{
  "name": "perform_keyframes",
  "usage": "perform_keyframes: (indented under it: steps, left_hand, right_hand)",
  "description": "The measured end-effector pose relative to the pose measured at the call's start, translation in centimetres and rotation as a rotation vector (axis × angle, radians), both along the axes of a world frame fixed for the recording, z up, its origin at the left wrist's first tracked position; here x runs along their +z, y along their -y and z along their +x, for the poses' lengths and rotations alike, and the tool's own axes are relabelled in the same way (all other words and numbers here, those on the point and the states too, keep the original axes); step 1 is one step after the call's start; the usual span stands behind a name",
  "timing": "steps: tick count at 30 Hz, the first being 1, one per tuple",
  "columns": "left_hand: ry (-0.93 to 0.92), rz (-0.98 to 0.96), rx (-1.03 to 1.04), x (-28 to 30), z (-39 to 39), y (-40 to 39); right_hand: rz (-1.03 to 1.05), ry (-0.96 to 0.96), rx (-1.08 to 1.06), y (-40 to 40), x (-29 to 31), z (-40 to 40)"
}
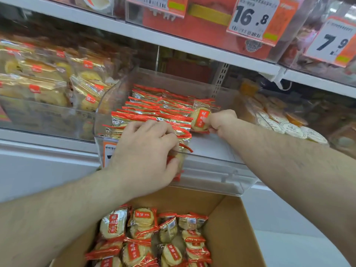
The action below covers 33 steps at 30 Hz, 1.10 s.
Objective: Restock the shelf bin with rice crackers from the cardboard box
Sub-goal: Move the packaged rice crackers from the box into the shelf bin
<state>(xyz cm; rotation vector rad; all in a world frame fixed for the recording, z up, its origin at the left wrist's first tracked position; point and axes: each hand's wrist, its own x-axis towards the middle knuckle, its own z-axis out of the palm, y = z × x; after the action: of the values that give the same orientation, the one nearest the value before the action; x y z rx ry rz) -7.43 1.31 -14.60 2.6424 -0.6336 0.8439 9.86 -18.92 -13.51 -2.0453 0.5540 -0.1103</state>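
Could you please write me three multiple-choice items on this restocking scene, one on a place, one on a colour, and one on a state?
1. Where is the cardboard box?
A. Below the clear bin
B. On the top shelf
C. Left of the bin

2. What colour are the packets' crimped ends?
A. Blue
B. Red
C. Green

3. What is the right hand doing?
A. Hanging idle
B. Resting flat on the shelf
C. Pinching a rice cracker packet

Answers: 1 A, the box sits open beneath the bin's front. 2 B, red edges line every packet. 3 C, its fingers hold one packet at the row's right end, while the left hand grips packets at the front.
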Motion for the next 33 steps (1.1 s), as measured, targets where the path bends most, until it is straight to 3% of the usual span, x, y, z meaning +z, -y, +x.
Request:
perform_keyframes:
  steps: [9,17,23,25,29,33]
  left_hand:
    - [-0.016,0.020,0.003,0.2,-0.1,0.1]
    - [-0.017,0.023,0.007,0.2,-0.1,0.2]
    - [-0.035,-0.006,-0.004,0.6,-0.7,0.1]
    - [0.002,-0.030,-0.025,0.8,-0.9,0.1]
    - [0.111,-0.060,-0.118,1.3,-2.0,0.7]
    - [-0.091,-0.169,-0.277,1.0,-3.7,1.6]
  right_hand:
    - [-0.262,-0.033,0.142,-0.7,-1.0,0.1]
    - [-0.027,-0.182,0.283,-0.1,-0.5,0.2]
    - [-0.240,-0.175,0.269,0.5,1.3,-1.6]
    - [-0.397,-0.113,0.249,0.4,2.7,-3.3]
    - [-0.595,0.201,0.218,-0.2,4.9,-9.3]
    - [-0.691,0.495,0.324,-0.9,4.6,-16.8]
